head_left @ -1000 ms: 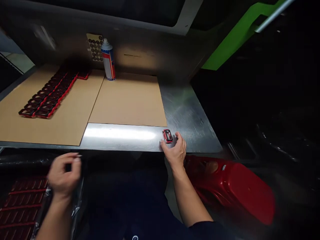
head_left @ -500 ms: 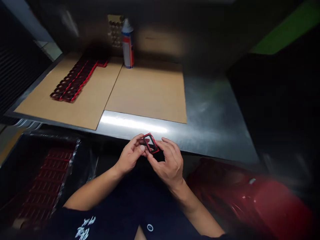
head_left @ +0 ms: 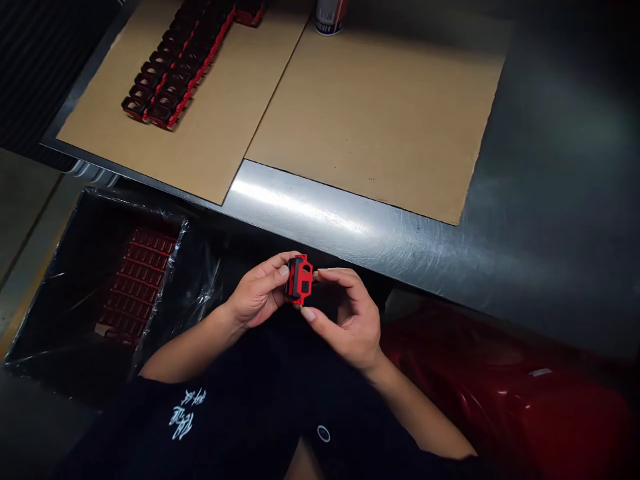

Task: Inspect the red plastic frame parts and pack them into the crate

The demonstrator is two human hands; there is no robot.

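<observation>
A small red and black plastic frame part (head_left: 303, 280) is held up in front of my body, just short of the table's near edge. It is turned so that a red side with cut-out openings faces right. My left hand (head_left: 261, 288) grips its black side between thumb and fingers. From the right, my right hand (head_left: 350, 313) curves round it, thumb tip at the lower end and fingertips at the red side. On the cardboard at the upper left, rows of similar red and black parts (head_left: 173, 77) lie side by side.
Two cardboard sheets (head_left: 370, 127) cover part of the metal table (head_left: 320, 212). A spray can (head_left: 330, 17) stands at the back. Below left is a bin lined with black plastic (head_left: 55, 287), with red parts (head_left: 137, 283) inside. Something red and shiny (head_left: 500, 387) sits under the table at right.
The frame part has been turned from showing its open face to showing its red side. My view has tilted down, so the table appears higher and closer.
</observation>
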